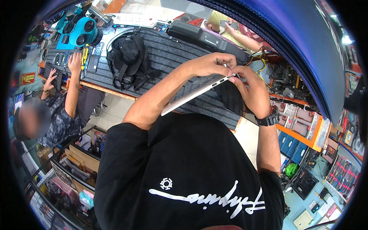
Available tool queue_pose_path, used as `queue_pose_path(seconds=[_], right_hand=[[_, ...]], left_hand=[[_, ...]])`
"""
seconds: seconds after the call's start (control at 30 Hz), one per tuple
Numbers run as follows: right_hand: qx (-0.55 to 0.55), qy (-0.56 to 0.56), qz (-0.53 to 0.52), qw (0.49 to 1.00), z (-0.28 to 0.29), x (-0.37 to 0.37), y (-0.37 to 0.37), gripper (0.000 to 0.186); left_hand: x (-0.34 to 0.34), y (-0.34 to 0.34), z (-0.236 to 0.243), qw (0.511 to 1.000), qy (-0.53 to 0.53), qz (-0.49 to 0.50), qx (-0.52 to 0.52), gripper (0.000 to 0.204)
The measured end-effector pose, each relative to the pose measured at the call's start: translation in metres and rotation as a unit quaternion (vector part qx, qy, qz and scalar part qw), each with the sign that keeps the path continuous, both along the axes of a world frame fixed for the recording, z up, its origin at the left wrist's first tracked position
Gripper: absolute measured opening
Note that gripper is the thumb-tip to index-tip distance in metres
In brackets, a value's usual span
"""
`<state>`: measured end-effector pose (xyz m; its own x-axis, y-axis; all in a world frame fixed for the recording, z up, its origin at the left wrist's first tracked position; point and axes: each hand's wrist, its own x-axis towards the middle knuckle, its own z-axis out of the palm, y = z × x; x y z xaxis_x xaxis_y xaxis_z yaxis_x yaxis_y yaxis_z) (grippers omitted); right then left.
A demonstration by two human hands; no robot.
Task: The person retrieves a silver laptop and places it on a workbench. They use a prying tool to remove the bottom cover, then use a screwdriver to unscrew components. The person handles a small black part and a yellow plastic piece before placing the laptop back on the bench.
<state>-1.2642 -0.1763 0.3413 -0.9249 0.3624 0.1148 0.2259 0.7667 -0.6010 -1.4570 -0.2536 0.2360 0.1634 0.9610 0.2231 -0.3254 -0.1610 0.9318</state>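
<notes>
A thin, pale-edged laptop (pixel 193 96) is tilted up in front of my chest, with dark port slots along its visible edge. My left hand (pixel 214 64) reaches over its far side, fingers curled in at the upper right corner. At that same corner my right hand (pixel 251 90) pinches with thumb and fingers, wearing a dark wristband. The fingertips of both hands meet there; any small part between them is too small to make out. Below the laptop lies the grey striped bench mat (pixel 165 48).
A black backpack (pixel 130 57) with a cap lies left of the laptop. Beyond are a long black case (pixel 209 40), loose cables (pixel 262 63) and circuit boards (pixel 293 82). A teal microscope (pixel 82 32) stands far left, near a seated co-worker's hand (pixel 74 63). Another person's arm (pixel 245 38) shows across the bench.
</notes>
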Motion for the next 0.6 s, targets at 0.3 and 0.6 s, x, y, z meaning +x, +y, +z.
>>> queue_pose_path(seconds=[0.3,0.6], right_hand=[[0.159,0.073,0.029,0.984,0.014,-0.002,-0.007,0.028],[0.229,-0.023,0.365,0.902,0.041,-0.045,-0.015,0.023]], left_hand=[[-0.009,-0.033,0.027,0.991,0.081,0.086,-0.068,0.029],[-0.013,-0.171,0.084,0.923,0.327,0.177,-0.102,0.050]])
